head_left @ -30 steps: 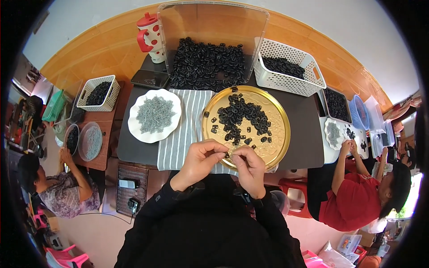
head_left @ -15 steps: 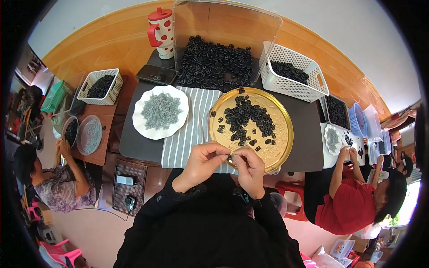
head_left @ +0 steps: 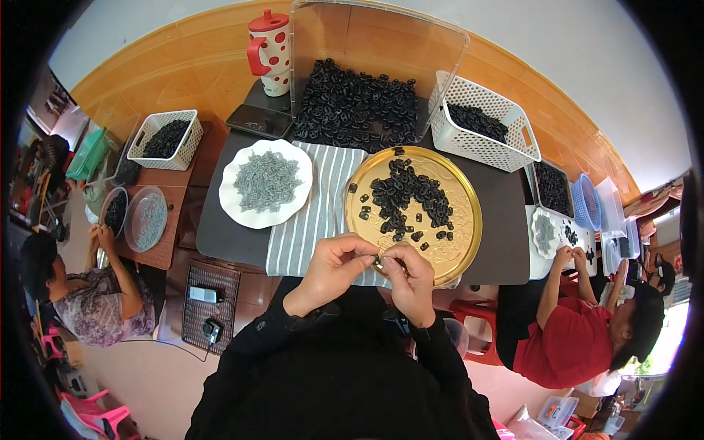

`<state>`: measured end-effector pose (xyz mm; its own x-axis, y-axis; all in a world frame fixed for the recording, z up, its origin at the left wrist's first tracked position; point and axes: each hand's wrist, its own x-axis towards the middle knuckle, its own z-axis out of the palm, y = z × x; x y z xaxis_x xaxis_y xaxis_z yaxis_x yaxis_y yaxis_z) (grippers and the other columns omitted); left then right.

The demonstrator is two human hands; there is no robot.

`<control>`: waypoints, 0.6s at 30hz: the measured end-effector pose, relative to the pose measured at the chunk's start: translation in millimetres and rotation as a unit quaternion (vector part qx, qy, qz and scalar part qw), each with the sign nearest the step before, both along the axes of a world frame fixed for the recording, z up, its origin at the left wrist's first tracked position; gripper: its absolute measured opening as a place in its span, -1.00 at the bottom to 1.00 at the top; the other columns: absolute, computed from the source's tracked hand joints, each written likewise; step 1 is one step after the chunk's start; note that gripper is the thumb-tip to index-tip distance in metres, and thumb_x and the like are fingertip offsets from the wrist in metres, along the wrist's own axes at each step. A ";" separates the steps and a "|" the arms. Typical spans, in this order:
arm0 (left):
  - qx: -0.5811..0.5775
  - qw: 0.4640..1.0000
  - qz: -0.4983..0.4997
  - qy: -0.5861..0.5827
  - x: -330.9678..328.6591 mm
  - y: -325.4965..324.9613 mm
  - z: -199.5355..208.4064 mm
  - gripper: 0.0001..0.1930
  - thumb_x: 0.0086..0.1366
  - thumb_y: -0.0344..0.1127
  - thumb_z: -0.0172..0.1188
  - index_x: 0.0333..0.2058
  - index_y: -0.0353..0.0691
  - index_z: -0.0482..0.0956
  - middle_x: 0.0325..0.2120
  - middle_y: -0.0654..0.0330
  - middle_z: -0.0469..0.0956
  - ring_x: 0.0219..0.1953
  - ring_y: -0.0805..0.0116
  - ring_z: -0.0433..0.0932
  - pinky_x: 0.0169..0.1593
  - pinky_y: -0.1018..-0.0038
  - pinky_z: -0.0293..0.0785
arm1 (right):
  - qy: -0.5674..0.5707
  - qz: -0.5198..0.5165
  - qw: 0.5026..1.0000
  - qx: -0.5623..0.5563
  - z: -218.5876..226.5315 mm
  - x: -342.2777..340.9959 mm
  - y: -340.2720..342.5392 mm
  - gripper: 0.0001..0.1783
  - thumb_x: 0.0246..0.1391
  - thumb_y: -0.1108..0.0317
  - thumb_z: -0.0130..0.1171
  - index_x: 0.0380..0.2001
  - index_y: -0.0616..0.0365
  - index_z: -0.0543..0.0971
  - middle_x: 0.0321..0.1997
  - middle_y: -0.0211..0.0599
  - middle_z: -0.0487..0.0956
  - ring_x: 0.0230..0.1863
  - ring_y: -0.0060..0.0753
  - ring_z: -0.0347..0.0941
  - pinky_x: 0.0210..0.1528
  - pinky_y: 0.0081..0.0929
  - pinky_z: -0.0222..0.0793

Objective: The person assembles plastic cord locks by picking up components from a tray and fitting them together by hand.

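Observation:
Over the near edge of a round gold tray (head_left: 473,246), my left hand (head_left: 331,270) and my right hand (head_left: 411,279) meet fingertip to fingertip. Both pinch one small black plastic piece (head_left: 378,260), mostly hidden by the fingers. Similar small black plastic pieces (head_left: 407,189) lie heaped and scattered on the tray. Left of it, a white scalloped plate (head_left: 229,196) carries a mound of small silvery-grey metal pieces (head_left: 265,180), perhaps screws. Between plate and tray a grey-and-white striped cloth (head_left: 308,220) covers the dark table.
A clear bin (head_left: 451,59) of black pieces stands at the back, beside a white perforated basket (head_left: 477,150). A phone (head_left: 258,121) and a red-dotted tumbler (head_left: 273,55) are back left. People (head_left: 103,297) (head_left: 568,341) work at side tables. Below left sits a rack (head_left: 211,308).
The view has shifted slightly, so the table's things appear a little further right. My hands keep their pinch on the small black piece with almost no movement.

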<state>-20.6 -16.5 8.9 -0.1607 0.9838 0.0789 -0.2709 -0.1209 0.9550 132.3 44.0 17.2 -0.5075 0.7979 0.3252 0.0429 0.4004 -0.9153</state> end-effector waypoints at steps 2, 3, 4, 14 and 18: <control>0.001 1.000 0.001 0.000 0.4 -0.3 -0.6 -0.82 0.17 -0.68 0.08 -0.24 -0.45 0.56 -0.33 0.18 0.51 -0.25 0.50 0.49 -0.17 0.60 0.41 | -0.010 0.012 1.000 0.007 0.4 0.3 0.5 -0.98 0.06 0.62 0.03 -0.43 0.31 0.43 -0.50 -0.26 0.43 -0.50 -0.45 0.38 -0.41 -0.58 0.27; 0.004 1.000 0.001 0.000 0.7 -0.6 -0.6 -0.82 0.17 -0.68 0.08 -0.24 -0.45 0.56 -0.33 0.18 0.51 -0.26 0.50 0.49 -0.17 0.60 0.41 | -0.011 0.012 1.000 0.007 -0.1 0.8 1.0 -0.98 0.06 0.62 0.03 -0.43 0.31 0.43 -0.50 -0.26 0.43 -0.50 -0.45 0.38 -0.41 -0.58 0.27; 0.007 1.000 0.001 0.000 0.9 -0.9 -0.6 -0.82 0.17 -0.68 0.08 -0.24 -0.45 0.56 -0.32 0.18 0.51 -0.26 0.50 0.50 -0.18 0.60 0.41 | -0.021 0.018 1.000 0.009 -1.2 1.6 1.8 -0.98 0.07 0.61 0.03 -0.43 0.30 0.42 -0.51 -0.25 0.42 -0.51 -0.42 0.37 -0.42 -0.56 0.27; 0.023 1.000 0.004 -0.012 3.3 -2.5 0.6 -0.83 0.16 -0.70 0.08 -0.27 -0.46 0.57 -0.33 0.16 0.50 -0.27 0.46 0.51 -0.19 0.58 0.44 | -0.048 0.040 0.997 0.046 -4.7 2.3 2.1 -0.97 0.11 0.58 0.00 -0.41 0.28 0.40 -0.53 -0.21 0.36 -0.54 -0.33 0.32 -0.46 -0.48 0.23; 0.025 0.999 0.023 0.002 6.0 -4.0 1.1 -0.83 0.15 -0.70 0.09 -0.28 -0.45 0.58 -0.34 0.16 0.50 -0.28 0.46 0.50 -0.19 0.58 0.43 | -0.039 0.041 0.998 0.029 -6.9 1.7 0.2 -0.96 0.12 0.57 -0.01 -0.41 0.28 0.40 -0.54 -0.23 0.36 -0.54 -0.35 0.32 -0.46 -0.49 0.23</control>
<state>-14.5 -20.5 10.0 -0.2059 0.9701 0.1286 -0.2605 -0.1810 0.9484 134.0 44.2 10.3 -0.5968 0.7332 0.3259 0.0782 0.4574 -0.8858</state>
